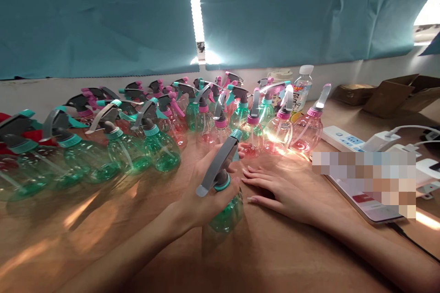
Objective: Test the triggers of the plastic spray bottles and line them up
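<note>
Your left hand (pixel 203 194) closes around one green spray bottle (pixel 227 215); your right hand (pixel 280 192), empty, lies loosely open on the bench (pixel 285 261).

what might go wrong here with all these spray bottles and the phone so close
The left hand grips a green spray bottle in front of a crowded group; swung sideways, it might knock the nearest standing green bottle into its neighbours.

The phone and power strip share the table with the bottles, so a leak, if any holds liquid, could reach them.

The right forearm lies close to the phone and might nudge it.
</note>
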Demonstrator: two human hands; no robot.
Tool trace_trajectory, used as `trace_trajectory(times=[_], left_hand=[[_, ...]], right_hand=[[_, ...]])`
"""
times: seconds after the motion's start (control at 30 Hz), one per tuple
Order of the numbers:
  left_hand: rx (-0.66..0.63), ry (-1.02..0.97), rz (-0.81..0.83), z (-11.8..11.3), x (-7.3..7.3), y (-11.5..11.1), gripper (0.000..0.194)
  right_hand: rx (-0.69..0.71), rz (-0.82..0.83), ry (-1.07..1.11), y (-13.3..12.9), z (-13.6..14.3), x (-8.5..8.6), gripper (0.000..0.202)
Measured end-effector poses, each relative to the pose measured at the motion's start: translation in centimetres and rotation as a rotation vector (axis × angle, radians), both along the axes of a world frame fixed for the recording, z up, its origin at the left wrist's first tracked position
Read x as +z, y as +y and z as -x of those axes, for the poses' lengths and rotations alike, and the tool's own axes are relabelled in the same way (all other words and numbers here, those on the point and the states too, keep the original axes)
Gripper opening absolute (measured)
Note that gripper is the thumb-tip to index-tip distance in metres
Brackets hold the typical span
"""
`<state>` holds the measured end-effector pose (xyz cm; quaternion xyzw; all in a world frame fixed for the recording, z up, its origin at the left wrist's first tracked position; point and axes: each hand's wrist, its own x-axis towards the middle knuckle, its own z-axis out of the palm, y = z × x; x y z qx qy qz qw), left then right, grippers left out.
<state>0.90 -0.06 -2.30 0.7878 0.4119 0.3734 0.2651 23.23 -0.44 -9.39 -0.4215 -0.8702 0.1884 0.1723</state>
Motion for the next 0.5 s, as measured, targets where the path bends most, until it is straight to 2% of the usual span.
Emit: trace_trajectory(times=[0.3,0.5], left_hand=[[0.018,0.017,-0.033,-0.2,0.1,-0.1,0.011],[-0.012,-0.003,0.01,-0.3,0.4,0.2,0.015]], right_hand=[[0.016,-0.003,0.031,0.2,-0.2,-0.7,0.054],[0.026,-0.001,0.052,0.3,-0.2,-0.9,0.055]])
